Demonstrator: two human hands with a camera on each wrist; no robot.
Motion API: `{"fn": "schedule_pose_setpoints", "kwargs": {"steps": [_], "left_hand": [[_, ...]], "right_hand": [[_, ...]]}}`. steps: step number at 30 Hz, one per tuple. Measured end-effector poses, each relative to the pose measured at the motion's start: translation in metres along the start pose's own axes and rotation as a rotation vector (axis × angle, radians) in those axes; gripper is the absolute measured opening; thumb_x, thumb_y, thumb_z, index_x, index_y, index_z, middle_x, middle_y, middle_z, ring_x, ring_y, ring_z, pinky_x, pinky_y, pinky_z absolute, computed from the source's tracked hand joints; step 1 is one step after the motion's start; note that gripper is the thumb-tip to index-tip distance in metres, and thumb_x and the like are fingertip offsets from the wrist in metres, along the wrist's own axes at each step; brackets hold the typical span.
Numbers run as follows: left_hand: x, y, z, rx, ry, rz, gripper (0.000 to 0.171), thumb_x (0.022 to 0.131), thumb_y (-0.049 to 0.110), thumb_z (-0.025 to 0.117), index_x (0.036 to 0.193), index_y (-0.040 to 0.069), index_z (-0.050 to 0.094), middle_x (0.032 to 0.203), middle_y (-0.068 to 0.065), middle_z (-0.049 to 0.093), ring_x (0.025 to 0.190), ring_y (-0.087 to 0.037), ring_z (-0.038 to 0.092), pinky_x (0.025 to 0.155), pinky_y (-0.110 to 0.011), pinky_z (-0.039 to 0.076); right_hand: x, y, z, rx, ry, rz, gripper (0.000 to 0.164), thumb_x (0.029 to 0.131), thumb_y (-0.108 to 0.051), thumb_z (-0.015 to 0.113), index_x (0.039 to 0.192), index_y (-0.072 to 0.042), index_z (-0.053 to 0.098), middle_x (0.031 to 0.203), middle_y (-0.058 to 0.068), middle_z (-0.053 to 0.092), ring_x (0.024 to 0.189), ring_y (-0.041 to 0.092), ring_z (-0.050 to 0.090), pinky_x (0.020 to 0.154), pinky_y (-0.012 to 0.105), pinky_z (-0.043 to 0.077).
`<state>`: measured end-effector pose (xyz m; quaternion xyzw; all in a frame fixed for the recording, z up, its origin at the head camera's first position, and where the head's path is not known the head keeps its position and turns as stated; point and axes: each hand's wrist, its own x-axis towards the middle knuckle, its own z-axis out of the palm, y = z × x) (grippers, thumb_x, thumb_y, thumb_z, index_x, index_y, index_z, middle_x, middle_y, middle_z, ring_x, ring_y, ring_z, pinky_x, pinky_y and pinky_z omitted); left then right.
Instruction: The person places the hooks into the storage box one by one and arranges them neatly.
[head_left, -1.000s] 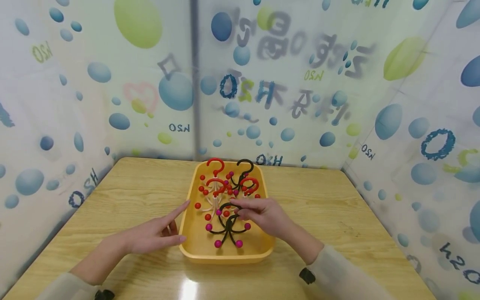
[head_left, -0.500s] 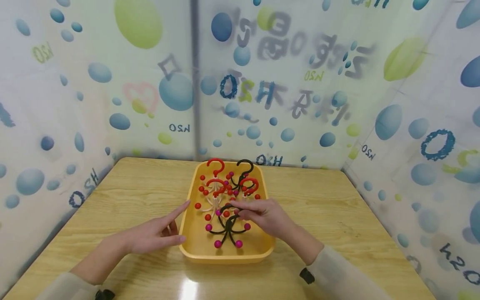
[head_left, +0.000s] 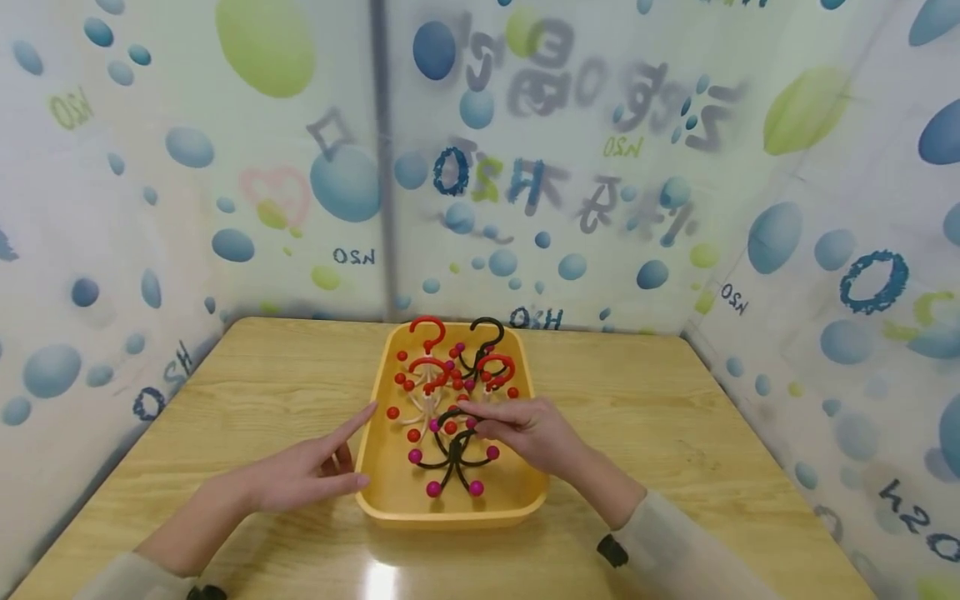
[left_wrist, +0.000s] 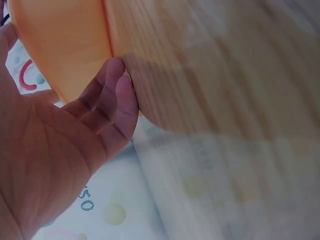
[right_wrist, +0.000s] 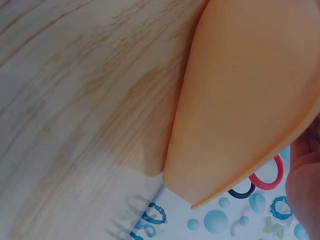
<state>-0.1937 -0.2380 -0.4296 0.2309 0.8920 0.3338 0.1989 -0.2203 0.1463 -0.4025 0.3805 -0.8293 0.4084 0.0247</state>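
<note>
My right hand pinches the curved top of a black multi-legged hook between thumb and index finger. The hook's legs spread out, tipped with pink balls, at the near end of an orange-yellow tray. My left hand is at the tray's left side, index finger and thumb stretched out to its rim. In the left wrist view, the other fingers of the left hand bend beside the tray wall. The right wrist view shows mostly the tray's outer side, with the right hand partly hidden behind its rim.
Farther back in the tray stand several similar hooks, including a red-topped hook with pale legs and red balls, and another black hook. The tray stands on a wooden table. A patterned curtain borders the table behind.
The black hook's curved top has shifted slightly within my right hand's pinch. Both hands stay in place against the tray, and the head view has moved a little.
</note>
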Motion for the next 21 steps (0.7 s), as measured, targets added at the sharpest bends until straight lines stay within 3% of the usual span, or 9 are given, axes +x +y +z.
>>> {"fn": "schedule_pose_setpoints", "kwargs": {"steps": [5,12,15,21], "left_hand": [[-0.0001,0.0001,-0.0005,0.001,-0.001,-0.003,0.095,0.108,0.049,0.068,0.179,0.028,0.008,0.109,-0.002,0.065,0.092,-0.016,0.062,0.078,-0.027,0.052],[0.0009,0.0004,-0.0009,0.0,-0.003,0.015,0.095,0.108,0.048,0.068,0.179,0.027,0.008,0.109,-0.002,0.065,0.092,-0.016,0.062,0.078,-0.027,0.052],[0.0011,0.0,-0.0007,0.0,-0.006,0.011,0.095,0.108,0.048,0.068,0.179,0.026,0.008,0.109,-0.003,0.065,0.092,-0.016,0.062,0.079,-0.028,0.053],[0.0013,-0.0008,-0.0002,0.006,-0.008,-0.004,0.095,0.108,0.05,0.067,0.179,0.027,0.007,0.11,-0.002,0.065,0.093,-0.016,0.062,0.079,-0.028,0.053]], "right_hand": [[-0.0004,0.0003,0.0002,-0.007,0.006,-0.008,0.04,0.103,-0.01,0.076,0.141,-0.018,0.076,0.123,0.012,0.083,0.083,0.002,0.074,0.065,0.022,0.06],[-0.0013,0.0008,0.0011,0.006,0.017,0.004,0.04,0.102,-0.011,0.076,0.142,-0.018,0.076,0.126,0.009,0.082,0.091,0.018,0.081,0.072,0.023,0.063],[-0.0024,0.0013,0.0016,0.019,0.02,0.017,0.041,0.102,-0.011,0.076,0.143,-0.015,0.075,0.131,0.009,0.08,0.103,0.019,0.083,0.08,0.022,0.064],[-0.0086,0.0013,-0.007,0.016,0.034,0.125,0.046,0.104,-0.014,0.076,0.15,-0.019,0.07,0.133,0.009,0.08,0.11,0.022,0.082,0.085,0.022,0.064]]}}
